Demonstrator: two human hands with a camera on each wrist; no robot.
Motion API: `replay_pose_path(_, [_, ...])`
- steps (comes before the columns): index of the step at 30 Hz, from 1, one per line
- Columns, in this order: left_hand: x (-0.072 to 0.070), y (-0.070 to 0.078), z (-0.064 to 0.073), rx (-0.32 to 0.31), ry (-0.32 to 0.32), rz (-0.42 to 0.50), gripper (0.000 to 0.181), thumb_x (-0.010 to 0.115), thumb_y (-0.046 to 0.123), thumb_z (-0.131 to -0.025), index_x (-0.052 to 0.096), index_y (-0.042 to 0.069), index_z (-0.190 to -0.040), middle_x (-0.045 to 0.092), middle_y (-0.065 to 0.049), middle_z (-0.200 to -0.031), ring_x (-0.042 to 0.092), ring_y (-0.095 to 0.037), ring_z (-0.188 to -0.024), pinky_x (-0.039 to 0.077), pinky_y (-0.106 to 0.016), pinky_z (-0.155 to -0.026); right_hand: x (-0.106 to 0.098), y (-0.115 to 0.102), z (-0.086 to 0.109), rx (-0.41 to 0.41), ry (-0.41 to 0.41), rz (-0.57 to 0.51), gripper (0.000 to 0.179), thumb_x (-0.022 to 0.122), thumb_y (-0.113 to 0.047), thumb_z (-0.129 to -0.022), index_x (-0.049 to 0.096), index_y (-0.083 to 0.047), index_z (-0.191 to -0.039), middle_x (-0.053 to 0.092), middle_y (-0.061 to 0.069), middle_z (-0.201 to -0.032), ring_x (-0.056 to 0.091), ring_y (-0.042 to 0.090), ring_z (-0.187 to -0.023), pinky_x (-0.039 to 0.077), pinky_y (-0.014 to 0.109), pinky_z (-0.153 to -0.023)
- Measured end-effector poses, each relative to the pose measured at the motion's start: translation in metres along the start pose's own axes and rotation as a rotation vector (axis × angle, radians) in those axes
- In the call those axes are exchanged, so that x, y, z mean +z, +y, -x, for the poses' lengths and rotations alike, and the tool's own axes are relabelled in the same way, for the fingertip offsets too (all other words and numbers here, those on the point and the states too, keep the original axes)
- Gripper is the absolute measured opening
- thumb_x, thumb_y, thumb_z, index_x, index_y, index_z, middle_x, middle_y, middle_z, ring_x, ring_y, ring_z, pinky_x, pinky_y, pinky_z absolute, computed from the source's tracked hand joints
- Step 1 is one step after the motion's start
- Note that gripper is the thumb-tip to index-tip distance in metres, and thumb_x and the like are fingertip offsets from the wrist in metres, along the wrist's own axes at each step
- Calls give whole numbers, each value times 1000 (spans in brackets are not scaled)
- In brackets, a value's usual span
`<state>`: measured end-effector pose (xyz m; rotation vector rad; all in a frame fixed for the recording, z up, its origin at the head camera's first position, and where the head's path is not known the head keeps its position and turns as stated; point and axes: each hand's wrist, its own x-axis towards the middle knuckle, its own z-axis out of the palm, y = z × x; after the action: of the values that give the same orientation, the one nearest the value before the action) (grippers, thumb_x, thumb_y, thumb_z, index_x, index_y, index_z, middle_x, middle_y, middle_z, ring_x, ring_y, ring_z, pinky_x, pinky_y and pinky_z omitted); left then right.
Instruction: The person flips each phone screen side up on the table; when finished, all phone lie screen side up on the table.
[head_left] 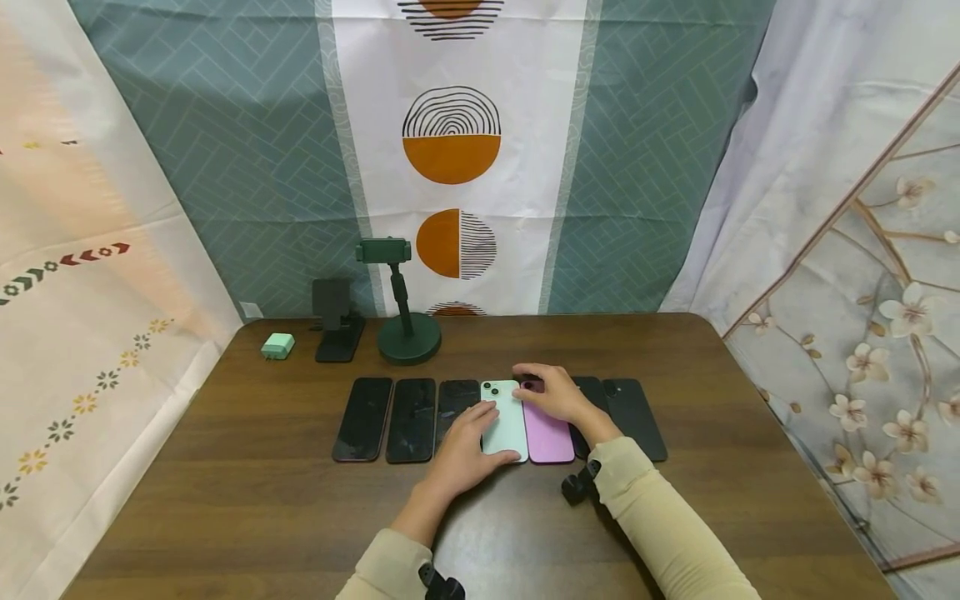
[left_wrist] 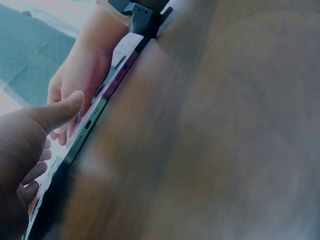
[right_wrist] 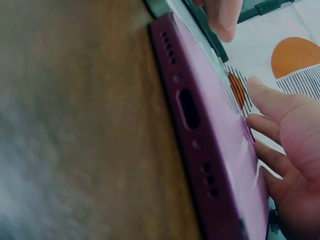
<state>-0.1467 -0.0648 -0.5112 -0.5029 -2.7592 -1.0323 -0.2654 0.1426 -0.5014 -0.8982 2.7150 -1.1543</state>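
A mint-green phone lies back up, its two camera lenses at the far end. My left hand spreads over its left side, thumb extended across the near end; firm contact cannot be made out. Close against its right lies a pink-purple phone, also back up. Over the far ends of these two reaches my right hand, fingers bent loosely near the cameras. In the right wrist view the thumb stands away from the purple phone, and neither hand visibly grips anything.
Dark phones continue the row to the left, and more black phones to the right. Behind stand a green round-based phone stand, a black stand and a mint charger, all on the brown table.
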Motion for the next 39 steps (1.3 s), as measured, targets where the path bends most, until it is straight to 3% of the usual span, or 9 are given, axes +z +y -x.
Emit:
replay_pose_path(9, [8, 2, -5, 51, -5, -31, 78, 86, 47, -79, 62, -3, -135, 56, -14, -145, 50, -30, -137, 29, -51, -119, 0, 3, 0, 17, -16, 33, 51, 80, -23, -89, 65, -7, -135, 66, 11, -134, 59, 30, -126, 47, 50, -105])
replay_pose_path(17, [11, 4, -4, 29, -43, -103, 87, 90, 51, -70, 63, 0, -135, 54, -11, -147, 48, -27, -138, 27, -47, -121, 3, 4, 2, -19, -32, 45, 48, 78, -22, -91, 66, -7, -134, 66, 12, -133, 59, 32, -125, 47, 51, -105])
replay_pose_path(21, [11, 5, -4, 20, -47, -104, 84, 89, 51, -72, 64, 0, -134, 53, -11, -147, 47, -28, -139, 28, -47, -120, 3, 4, 3, -35, -40, 43, 47, 78, -21, -91, 66, -7, -134, 65, 13, -134, 60, 31, -125, 47, 51, -104])
replay_pose_path(27, [11, 8, -4, 23, -45, -84, 79, 88, 47, -76, 64, -2, -133, 52, -13, -148, 46, -32, -139, 30, -49, -119, 2, 2, 2, -16, -96, 54, 50, 73, -25, -95, 61, -8, -140, 51, 20, -148, 38, 46, -142, 29, 63, -114])
replay_pose_path(31, [11, 8, -4, 22, -41, -86, 82, 90, 48, -73, 64, -3, -133, 52, -13, -148, 46, -32, -139, 31, -49, -118, 2, 0, 2, 23, -108, 50, 48, 72, -27, -95, 62, -11, -140, 47, 22, -151, 26, 53, -145, 19, 68, -116])
replay_pose_path(34, [11, 8, -4, 17, -34, -88, 85, 90, 49, -71, 64, -3, -133, 53, -13, -147, 47, -33, -138, 33, -50, -117, 2, -2, 2, 18, -100, 57, 46, 72, -26, -96, 63, -11, -138, 50, 21, -149, 29, 54, -143, 21, 69, -115])
replay_pose_path(39, [12, 9, -6, 36, -21, -86, 79, 90, 47, -73, 66, -1, -131, 54, -15, -145, 49, -32, -137, 32, -50, -117, 3, -4, 0, 21, -65, 30, 35, 64, -17, -101, 66, -11, -135, 61, 15, -140, 53, 41, -129, 43, 58, -104])
